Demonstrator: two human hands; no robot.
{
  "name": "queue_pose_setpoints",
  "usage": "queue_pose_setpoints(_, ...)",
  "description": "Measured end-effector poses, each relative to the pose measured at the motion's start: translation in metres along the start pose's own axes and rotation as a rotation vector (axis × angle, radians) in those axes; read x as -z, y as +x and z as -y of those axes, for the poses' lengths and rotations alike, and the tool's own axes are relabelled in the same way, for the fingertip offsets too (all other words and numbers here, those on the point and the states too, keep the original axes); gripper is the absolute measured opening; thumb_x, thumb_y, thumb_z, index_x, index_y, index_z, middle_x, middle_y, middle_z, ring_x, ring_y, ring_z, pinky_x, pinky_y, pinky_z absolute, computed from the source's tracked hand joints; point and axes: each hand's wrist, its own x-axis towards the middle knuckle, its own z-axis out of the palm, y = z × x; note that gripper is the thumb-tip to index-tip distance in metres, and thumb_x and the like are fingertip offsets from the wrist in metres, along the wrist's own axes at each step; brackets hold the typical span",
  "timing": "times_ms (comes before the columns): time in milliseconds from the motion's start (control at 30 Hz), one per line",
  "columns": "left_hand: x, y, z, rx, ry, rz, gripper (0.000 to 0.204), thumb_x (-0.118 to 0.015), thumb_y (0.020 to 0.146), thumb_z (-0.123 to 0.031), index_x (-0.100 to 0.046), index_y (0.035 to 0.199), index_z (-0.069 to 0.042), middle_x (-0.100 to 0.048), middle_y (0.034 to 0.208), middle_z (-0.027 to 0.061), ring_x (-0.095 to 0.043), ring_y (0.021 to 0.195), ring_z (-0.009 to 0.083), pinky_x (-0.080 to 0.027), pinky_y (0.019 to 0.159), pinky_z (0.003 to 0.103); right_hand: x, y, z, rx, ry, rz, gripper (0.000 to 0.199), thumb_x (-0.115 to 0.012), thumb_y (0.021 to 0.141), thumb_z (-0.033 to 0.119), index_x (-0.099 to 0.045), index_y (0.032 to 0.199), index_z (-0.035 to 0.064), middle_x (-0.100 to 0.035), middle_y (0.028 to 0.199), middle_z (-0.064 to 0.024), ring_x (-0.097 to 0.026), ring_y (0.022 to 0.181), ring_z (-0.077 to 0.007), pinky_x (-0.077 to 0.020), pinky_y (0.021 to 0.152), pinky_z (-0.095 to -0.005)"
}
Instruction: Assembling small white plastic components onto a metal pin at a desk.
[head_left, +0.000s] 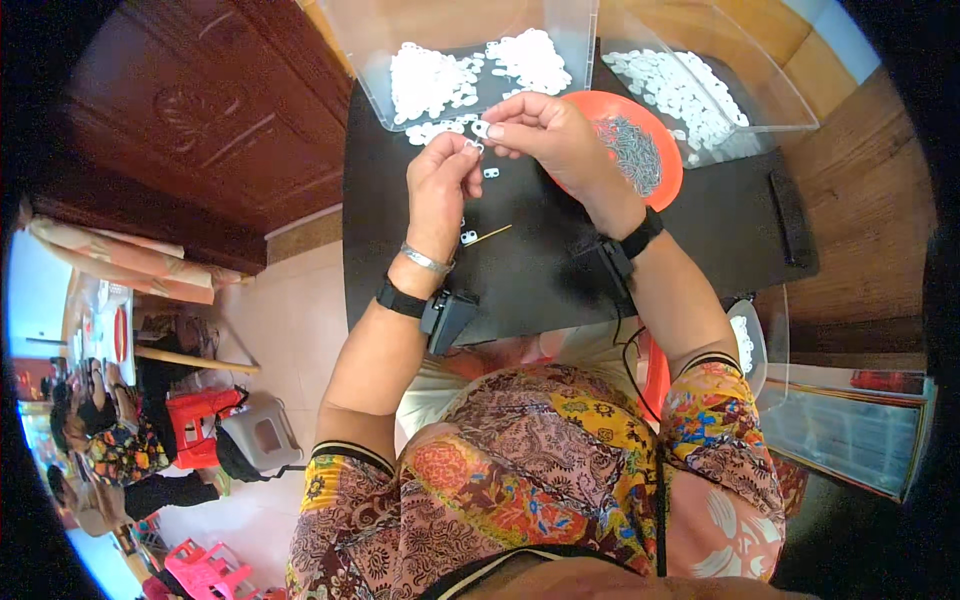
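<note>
From over here I'm pinching a little white piece [475, 146] in the left hand [445, 172] and another piece [480, 129] in the right hand [532, 125], fingertips drawn tight, hovering over the black counter [540, 280].

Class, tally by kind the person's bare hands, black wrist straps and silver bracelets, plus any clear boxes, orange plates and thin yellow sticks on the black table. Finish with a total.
Bare hands: 2 (left hand, right hand)
Black wrist straps: 2
Silver bracelet: 1
Clear boxes: 2
Orange plate: 1
Thin yellow stick: 1
Total: 9
</note>
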Motion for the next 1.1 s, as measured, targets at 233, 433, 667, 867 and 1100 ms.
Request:
queue_pose_setpoints(233, 0.0, 0.001, 0.001, 0.002, 0.026, 0.0, 0.013, -0.051, 0.087, -0.011, -0.052, 0.075, -0.005, -0.05, 0.061, -0.001, -0.043, 0.051, 0.0068, -0.035, 0.048, 0.02, -0.006, -0.004, 0.005, 0.013, -0.227, -0.033, 0.018, -0.063, 0.082, 0.007, -0.062, 0.098, -0.0002, -0.064, 0.085, -0.002, -0.058, 0.075, -0.0067, -0.0481, 0.07, -0.0206)
queue_pose_setpoints(433, 0.002, 0.002, 0.003, -0.012, 0.021, -0.005, 0.014, -0.051, 0.086, -0.011, -0.052, 0.074, -0.005, -0.05, 0.06, -0.0008, -0.043, 0.051, 0.0071, -0.035, 0.047, 0.02, -0.007, -0.003, 0.002, 0.055, -0.352, -0.022, 0.018, -0.063, 0.082, 0.008, -0.062, 0.098, -0.0007, -0.064, 0.085, -0.0021, -0.06, 0.078, -0.0071, -0.0488, 0.073, -0.021)
queue_pose_setpoints(667, 0.003, 0.002, 0.003, 0.011, 0.004, -0.015, 0.013, -0.051, 0.086, -0.011, -0.055, 0.077, -0.004, -0.051, 0.06, 0.0002, -0.045, 0.05, 0.0079, -0.035, 0.047, 0.02, -0.015, -0.006, 0.0, 0.124, -0.381, 0.014, 0.023, -0.066, 0.079, 0.007, -0.06, 0.1, -0.0003, -0.061, 0.082, 0.0, -0.057, 0.073, -0.0052, -0.0479, 0.069, -0.02)
queue_pose_setpoints(867, 0.006, 0.002, 0.001, 0.077, -0.087, -0.025, 0.019, -0.048, 0.088, -0.016, -0.057, 0.079, -0.003, -0.056, 0.062, 0.0023, -0.05, 0.05, 0.0098, -0.037, 0.047, 0.02, -0.019, -0.008, 0.0, 0.215, -0.515, -0.028, 0.025, -0.068, 0.076, 0.005, -0.06, 0.099, 0.0004, -0.059, 0.078, 0.0013, -0.054, 0.069, -0.0038, -0.0461, 0.063, -0.0188)
queue_pose_setpoints(1100, 0.009, 0.006, -0.001, 0.083, -0.098, 0.075, 0.025, -0.046, 0.09, -0.022, -0.058, 0.079, -0.003, -0.056, 0.062, 0.0024, -0.05, 0.05, 0.0098, -0.037, 0.047, 0.02, -0.014, -0.007, -0.001, 0.252, -0.547, 0.02, 0.025, -0.067, 0.075, 0.004, -0.061, 0.098, 0.0, -0.06, 0.076, 0.0008, -0.054, 0.067, -0.0039, -0.0458, 0.061, -0.0187)
